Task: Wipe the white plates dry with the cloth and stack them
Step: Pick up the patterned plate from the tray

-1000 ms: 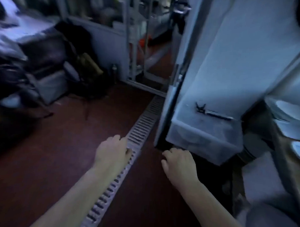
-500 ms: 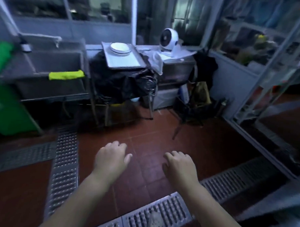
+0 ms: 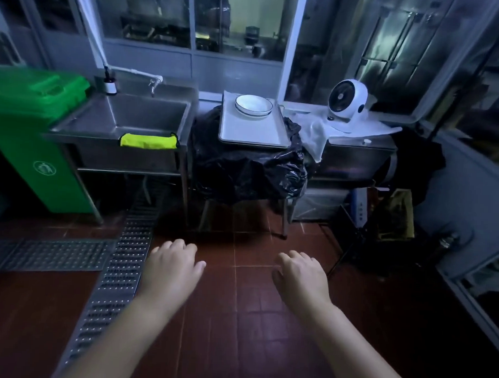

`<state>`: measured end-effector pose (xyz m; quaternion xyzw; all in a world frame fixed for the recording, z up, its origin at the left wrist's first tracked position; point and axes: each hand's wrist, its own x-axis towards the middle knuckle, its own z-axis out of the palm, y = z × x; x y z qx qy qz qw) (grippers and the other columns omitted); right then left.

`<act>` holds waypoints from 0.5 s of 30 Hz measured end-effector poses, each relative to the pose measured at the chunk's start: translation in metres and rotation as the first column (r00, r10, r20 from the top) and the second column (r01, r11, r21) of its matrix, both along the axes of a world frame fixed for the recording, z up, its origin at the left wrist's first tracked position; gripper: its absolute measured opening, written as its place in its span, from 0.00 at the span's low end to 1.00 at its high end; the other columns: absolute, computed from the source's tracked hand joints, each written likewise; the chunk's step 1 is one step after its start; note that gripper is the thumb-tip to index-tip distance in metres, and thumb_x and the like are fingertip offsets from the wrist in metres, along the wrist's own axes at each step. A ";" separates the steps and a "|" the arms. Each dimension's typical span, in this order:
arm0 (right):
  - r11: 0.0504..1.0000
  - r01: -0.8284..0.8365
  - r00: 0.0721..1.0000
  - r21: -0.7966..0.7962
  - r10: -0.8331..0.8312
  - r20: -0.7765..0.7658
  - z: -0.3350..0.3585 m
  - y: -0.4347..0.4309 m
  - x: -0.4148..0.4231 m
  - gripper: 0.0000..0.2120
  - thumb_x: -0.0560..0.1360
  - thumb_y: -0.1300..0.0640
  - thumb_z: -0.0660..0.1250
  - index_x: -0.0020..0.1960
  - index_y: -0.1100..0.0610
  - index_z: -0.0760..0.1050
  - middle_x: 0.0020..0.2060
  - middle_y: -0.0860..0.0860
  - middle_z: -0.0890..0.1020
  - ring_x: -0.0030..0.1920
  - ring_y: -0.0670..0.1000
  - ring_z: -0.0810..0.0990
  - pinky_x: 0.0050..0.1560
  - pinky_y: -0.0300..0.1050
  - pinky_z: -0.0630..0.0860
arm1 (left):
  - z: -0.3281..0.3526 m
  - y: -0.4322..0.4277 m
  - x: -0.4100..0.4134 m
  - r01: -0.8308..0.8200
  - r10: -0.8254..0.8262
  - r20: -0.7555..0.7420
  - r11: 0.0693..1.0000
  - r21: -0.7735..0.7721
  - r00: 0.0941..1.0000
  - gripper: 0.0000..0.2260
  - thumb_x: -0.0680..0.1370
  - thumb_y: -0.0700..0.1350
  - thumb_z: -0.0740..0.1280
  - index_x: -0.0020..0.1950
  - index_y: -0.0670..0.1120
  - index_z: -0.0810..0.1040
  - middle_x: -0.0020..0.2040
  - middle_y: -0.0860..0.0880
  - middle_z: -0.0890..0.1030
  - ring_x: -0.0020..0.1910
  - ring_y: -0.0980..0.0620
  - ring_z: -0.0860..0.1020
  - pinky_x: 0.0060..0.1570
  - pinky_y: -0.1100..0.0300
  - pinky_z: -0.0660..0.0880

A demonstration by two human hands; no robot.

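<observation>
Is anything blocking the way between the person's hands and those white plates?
Nothing visible does. The left hand and right hand hang empty over red floor tiles; the white plates sit ahead on a tray atop a black bag.

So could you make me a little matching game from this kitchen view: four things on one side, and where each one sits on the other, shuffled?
Things:
1. white plates
2. yellow cloth
3. fan
4. green bin

Places:
A. on the floor, left of the sink
B. on the white sheet, to the right
C. on the tray
D. draped over the sink's front rim

Pairs: 1-C, 2-D, 3-B, 4-A
</observation>
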<state>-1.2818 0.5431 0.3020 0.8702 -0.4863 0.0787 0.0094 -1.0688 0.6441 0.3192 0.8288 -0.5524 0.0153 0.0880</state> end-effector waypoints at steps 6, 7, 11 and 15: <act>0.998 -0.066 0.995 0.020 0.064 0.072 -0.004 -0.090 0.038 0.09 0.75 0.53 0.60 0.38 0.52 0.65 0.39 0.49 0.75 0.44 0.53 0.75 0.41 0.44 0.64 | -0.014 -0.076 0.036 -0.083 0.083 0.001 0.996 -0.021 0.997 0.14 0.78 0.56 0.64 0.57 0.49 0.80 0.51 0.51 0.80 0.52 0.50 0.78 0.51 0.57 0.72; 0.997 -0.068 0.995 0.030 0.065 0.071 -0.005 -0.105 0.046 0.09 0.75 0.53 0.61 0.38 0.52 0.64 0.38 0.49 0.75 0.43 0.53 0.75 0.40 0.44 0.63 | -0.017 -0.090 0.044 -0.088 0.088 -0.007 0.996 -0.030 0.996 0.14 0.78 0.56 0.64 0.57 0.49 0.80 0.51 0.51 0.80 0.52 0.50 0.77 0.50 0.57 0.72; 0.997 -0.070 0.993 0.034 0.066 0.099 -0.009 -0.169 0.086 0.07 0.73 0.54 0.65 0.38 0.54 0.71 0.38 0.51 0.77 0.42 0.56 0.76 0.38 0.44 0.63 | -0.026 -0.156 0.082 -0.102 0.100 -0.037 0.993 -0.055 0.994 0.14 0.77 0.56 0.65 0.57 0.49 0.80 0.51 0.51 0.80 0.53 0.50 0.77 0.48 0.56 0.73; 0.999 -0.052 0.998 0.014 0.051 0.043 -0.006 -0.240 0.135 0.07 0.75 0.49 0.63 0.46 0.53 0.75 0.44 0.49 0.78 0.48 0.53 0.76 0.44 0.46 0.68 | -0.025 -0.233 0.135 -0.093 0.091 -0.033 0.995 -0.042 0.995 0.15 0.78 0.57 0.63 0.59 0.51 0.78 0.54 0.53 0.78 0.55 0.51 0.76 0.49 0.58 0.72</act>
